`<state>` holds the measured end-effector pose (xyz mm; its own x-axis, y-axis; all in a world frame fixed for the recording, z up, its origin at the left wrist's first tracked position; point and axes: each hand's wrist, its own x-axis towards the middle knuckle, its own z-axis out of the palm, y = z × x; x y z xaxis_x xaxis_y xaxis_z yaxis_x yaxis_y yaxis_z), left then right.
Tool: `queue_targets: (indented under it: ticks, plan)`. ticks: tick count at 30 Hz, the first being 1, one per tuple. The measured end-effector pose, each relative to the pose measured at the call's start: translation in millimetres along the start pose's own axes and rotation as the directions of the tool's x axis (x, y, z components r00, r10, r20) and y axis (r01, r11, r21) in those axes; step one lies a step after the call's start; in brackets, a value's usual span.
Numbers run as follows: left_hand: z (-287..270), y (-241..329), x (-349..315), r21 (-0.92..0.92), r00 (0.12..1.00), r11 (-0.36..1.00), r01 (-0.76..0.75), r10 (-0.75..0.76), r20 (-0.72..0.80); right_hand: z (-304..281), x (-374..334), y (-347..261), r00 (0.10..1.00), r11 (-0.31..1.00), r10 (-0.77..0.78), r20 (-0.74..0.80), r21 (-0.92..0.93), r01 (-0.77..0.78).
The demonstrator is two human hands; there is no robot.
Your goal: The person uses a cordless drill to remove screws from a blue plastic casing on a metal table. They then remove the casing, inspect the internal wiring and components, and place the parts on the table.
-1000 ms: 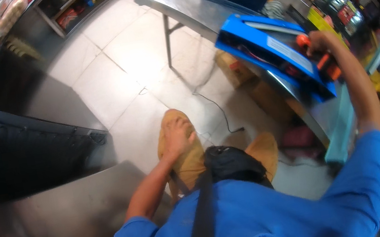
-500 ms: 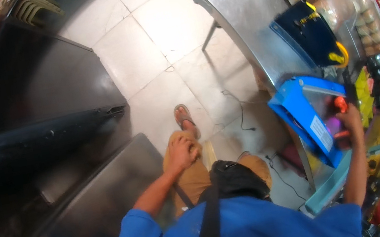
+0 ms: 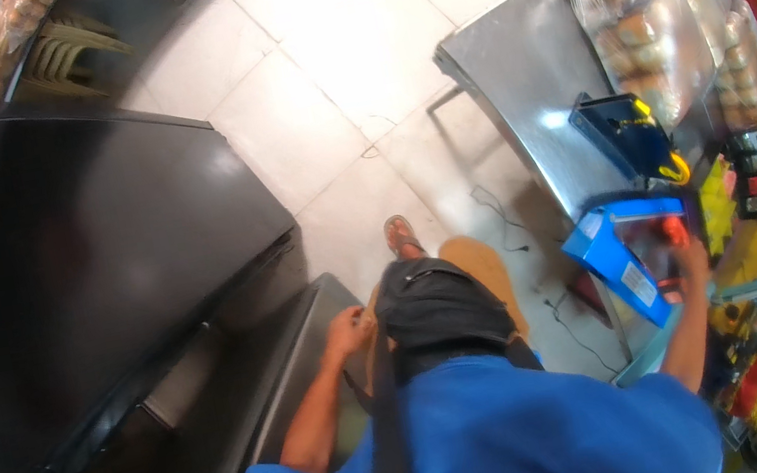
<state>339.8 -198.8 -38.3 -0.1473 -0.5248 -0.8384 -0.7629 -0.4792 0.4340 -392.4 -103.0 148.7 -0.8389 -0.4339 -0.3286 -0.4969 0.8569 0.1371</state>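
Observation:
On the right, my right hand (image 3: 693,266) is closed at the side of a blue box (image 3: 625,266) with a window-like front and a white label. Orange-red parts (image 3: 675,232) show at that front beside my fingers; what they belong to is not clear. The box is tilted beside the near end of a metal table. My left hand (image 3: 349,330) hangs at my left thigh, its fingers loosely curled, with nothing visible in it. A dark blue box (image 3: 626,137) with yellow parts lies on the table, just beyond the blue box.
Clear bags of bread rolls (image 3: 641,33) stand on the metal table (image 3: 507,47). A dark cabinet (image 3: 101,214) fills the left side, and a metal surface (image 3: 293,353) is close to my left arm. Cables (image 3: 567,330) lie on the tiled floor (image 3: 346,110). Colourful packaged goods crowd the right edge.
My view has shifted, with the table now lower and farther right. My left hand has moved from above my knee back beside my thigh. My right hand remains on the blue box.

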Motion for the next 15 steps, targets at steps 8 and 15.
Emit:
queue_targets:
  ticks: [8, 15]
  plan:
    - [-159, 91, 131, 0.18, 0.928, 0.94, -0.289, 0.321, -0.19, -57, -147, -310, 0.807, 0.665, -0.578, 0.12, 0.643, 0.38]
    - [-303, 307, 188, 0.08, 0.88, 0.906, -0.415, 0.423, -0.215, -20, -128, -561, 0.542, 0.472, -0.802, 0.252, 0.824, 0.314]
